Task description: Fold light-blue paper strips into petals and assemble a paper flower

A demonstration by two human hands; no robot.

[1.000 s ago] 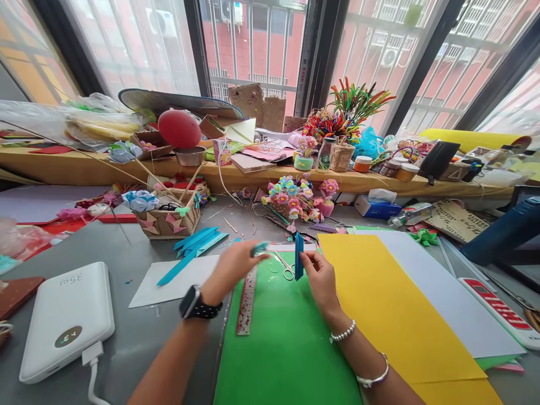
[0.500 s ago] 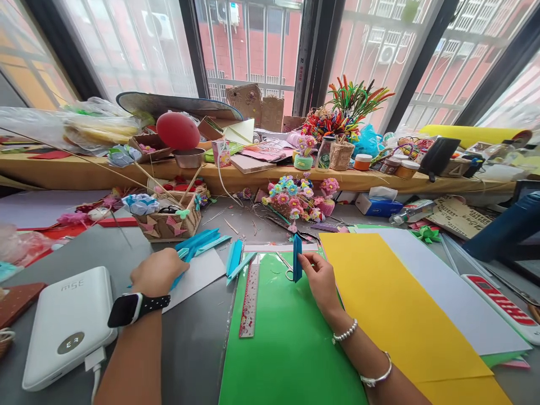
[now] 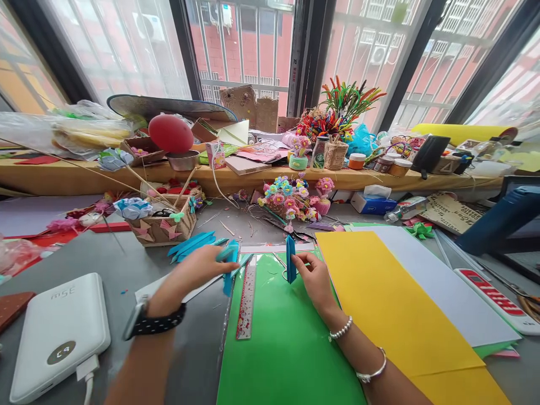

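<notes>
Right hand (image 3: 312,274): thumb and fingertips pinching folded blue paper (image 3: 291,259), upright, toward 12 o'clock of green sheet (image 3: 291,349). Left hand (image 3: 198,271): at sheet's 10 o'clock, blurred, by blue strips (image 3: 228,284); cannot tell whether pinching. Ruler (image 3: 246,301) flat, 8 o'clock from folded paper.

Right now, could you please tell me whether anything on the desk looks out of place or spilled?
A clear bottle lies on its side by the tissue box, though bottles usually stand. Thin scraps litter the desk beside the basket, looking untidy. The folded blue paper in the right hand looks undamaged; I see no spill.
</notes>
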